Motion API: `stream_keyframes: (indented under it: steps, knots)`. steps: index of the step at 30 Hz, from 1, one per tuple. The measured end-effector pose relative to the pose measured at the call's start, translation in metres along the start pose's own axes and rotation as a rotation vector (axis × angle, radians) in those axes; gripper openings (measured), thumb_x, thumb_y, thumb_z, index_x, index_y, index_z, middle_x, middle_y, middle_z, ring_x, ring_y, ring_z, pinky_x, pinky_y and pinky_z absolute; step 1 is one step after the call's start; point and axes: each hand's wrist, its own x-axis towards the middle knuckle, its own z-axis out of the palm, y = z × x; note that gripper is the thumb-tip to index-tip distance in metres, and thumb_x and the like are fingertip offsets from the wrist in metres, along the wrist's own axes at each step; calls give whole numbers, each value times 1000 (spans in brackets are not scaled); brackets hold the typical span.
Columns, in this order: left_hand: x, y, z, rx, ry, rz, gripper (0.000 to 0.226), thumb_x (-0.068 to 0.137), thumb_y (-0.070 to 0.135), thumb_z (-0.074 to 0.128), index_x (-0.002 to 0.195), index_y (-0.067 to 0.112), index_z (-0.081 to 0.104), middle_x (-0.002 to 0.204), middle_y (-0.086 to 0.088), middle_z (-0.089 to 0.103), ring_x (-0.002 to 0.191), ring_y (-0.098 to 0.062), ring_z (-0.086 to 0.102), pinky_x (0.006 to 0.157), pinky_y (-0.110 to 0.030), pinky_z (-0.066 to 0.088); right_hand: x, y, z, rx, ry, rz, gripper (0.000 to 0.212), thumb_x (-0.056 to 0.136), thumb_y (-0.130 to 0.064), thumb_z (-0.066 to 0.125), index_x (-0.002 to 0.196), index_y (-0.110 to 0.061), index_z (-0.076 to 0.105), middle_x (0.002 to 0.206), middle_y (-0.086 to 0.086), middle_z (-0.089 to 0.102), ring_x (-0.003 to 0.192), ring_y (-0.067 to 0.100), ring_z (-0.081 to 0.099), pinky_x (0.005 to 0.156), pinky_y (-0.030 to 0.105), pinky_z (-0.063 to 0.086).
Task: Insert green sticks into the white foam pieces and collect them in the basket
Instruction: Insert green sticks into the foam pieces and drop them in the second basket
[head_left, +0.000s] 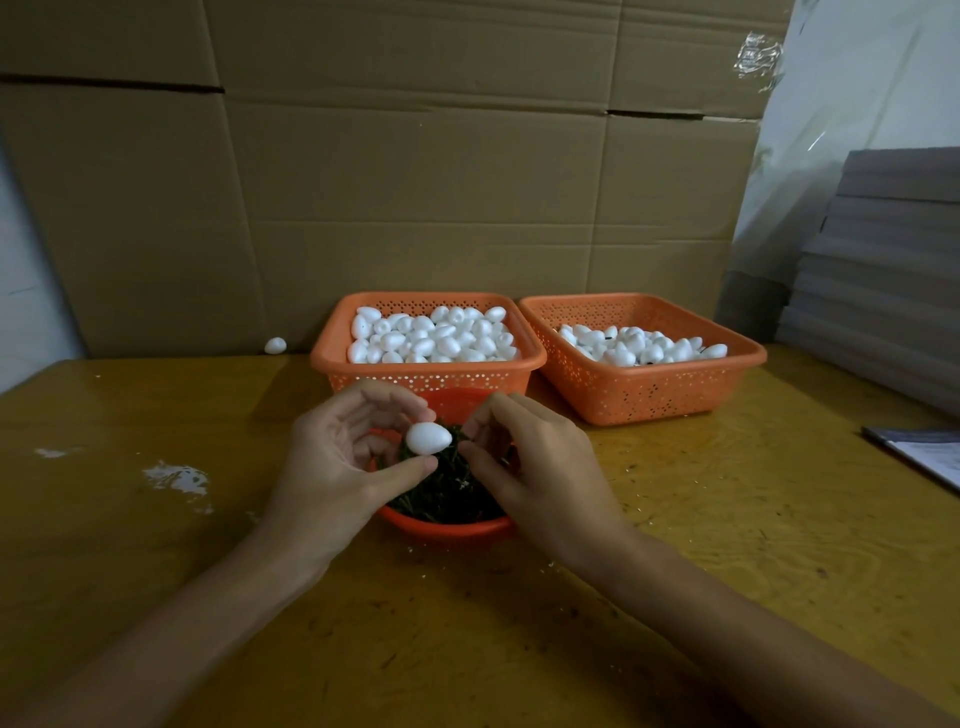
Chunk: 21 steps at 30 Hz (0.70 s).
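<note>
orange perforated baskets (642, 400), white foam pieces (431, 335)

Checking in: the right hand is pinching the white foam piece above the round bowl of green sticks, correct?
Not quite. The head view shows the left hand pinching the white foam piece above the round bowl of green sticks; the right hand is beside it.
</note>
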Motion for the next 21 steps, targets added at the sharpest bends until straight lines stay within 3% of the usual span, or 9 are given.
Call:
stream_keyframes:
  steps: [3,7,10,14,16,21]
  knots:
    - [0,-2,-1,18,18,-12,40,69,17,91,103,33,75,108,-3,76,102,-21,72,80,-30,60,0,0,0,6,-6,7,11,97,-23,71,100,-26,62,93,-15,60,86,6,58,68,18,44]
    - [0,-1,0,-8,24,-34,44,70,27,92,110,34,76,108,-3,76,98,-19,75,80,-23,59,0,0,0,6,3,3,11,97,-22,72,100,-25,62,93,-15,61,85,7,59,68,19,45]
    - [1,-1,-1,-18,35,-49,46,75,21,94,114,37,77,109,-2,75,95,-19,76,79,-24,60,0,-1,0,18,0,-1,10,97,-22,71,101,-25,63,94,-15,60,87,7,59,70,23,48]
    - [1,1,-1,-48,50,-73,43,79,18,83,118,36,77,112,1,77,94,-22,76,76,-26,61,1,-2,-2,60,35,25,8,96,-23,73,100,-25,65,93,-12,56,87,8,57,72,27,49]
    - [2,2,-1,-72,62,-85,39,80,19,80,117,32,78,111,1,79,93,-25,77,75,-23,60,3,-2,-5,147,21,62,6,97,-22,72,98,-23,67,87,-10,62,83,11,62,73,37,52]
    - [3,1,-1,-125,69,-119,27,80,20,80,106,27,77,114,-2,77,100,-24,77,75,-25,61,4,-4,-12,348,-9,97,5,101,-21,68,101,-22,63,87,-12,75,87,9,72,74,40,55]
